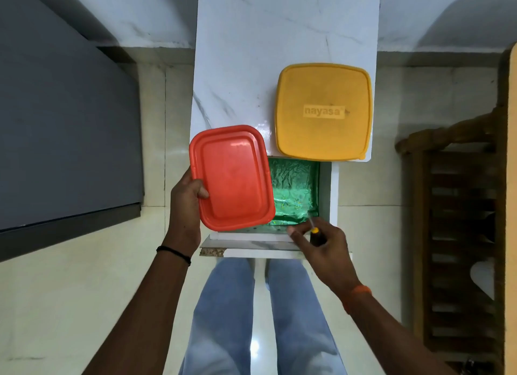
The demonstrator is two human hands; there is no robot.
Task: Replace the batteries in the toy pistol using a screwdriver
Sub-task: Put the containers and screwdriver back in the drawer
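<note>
Red box [233, 178], yellow box [323, 111], one screwdriver [314, 230].

head view: being taken from the person's head | being aimed almost straight down | white marble-patterned cabinet top [251, 52] being framed centre, running away up-frame | open drawer [324, 195] being seen from above, near | both forearms and jeans [223, 318] being caught at the lower edge | wide-angle bending being shown at the sides | single view only

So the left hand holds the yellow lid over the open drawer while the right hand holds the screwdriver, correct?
Not quite. In the head view the left hand holds the red lid; the yellow lid lies on the table. The right hand does hold the screwdriver.
</note>
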